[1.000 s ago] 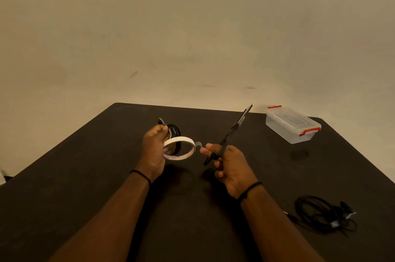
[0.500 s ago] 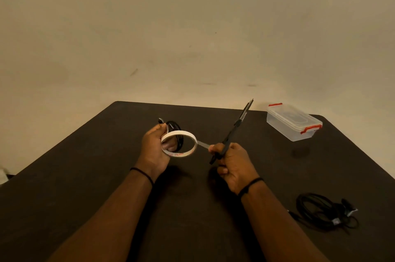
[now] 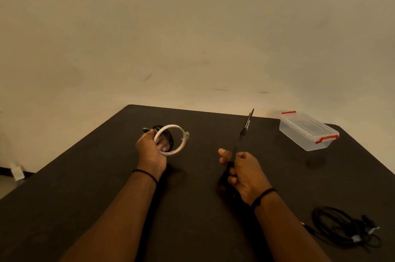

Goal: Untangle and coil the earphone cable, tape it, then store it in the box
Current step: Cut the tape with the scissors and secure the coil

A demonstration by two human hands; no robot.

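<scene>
Our left hand grips the tape roll together with the coiled earphone cable, above the dark surface. Our right hand holds the scissors, blades pointing far. The closed box sits far right, another cable bundle near right.

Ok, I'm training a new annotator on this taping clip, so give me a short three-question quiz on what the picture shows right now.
1. True or false: the clear box has its lid on.
2. What does the left hand hold besides the coiled cable?
A. scissors
B. tape roll
C. box lid
3. Fill in: the right hand grips the ____ with the blades pointing up and away from the person.

Key
1. True; the lid with red clips sits on it.
2. B, the tape roll.
3. scissors.

A second bundle of black cable lies on the table at the near right.
</scene>
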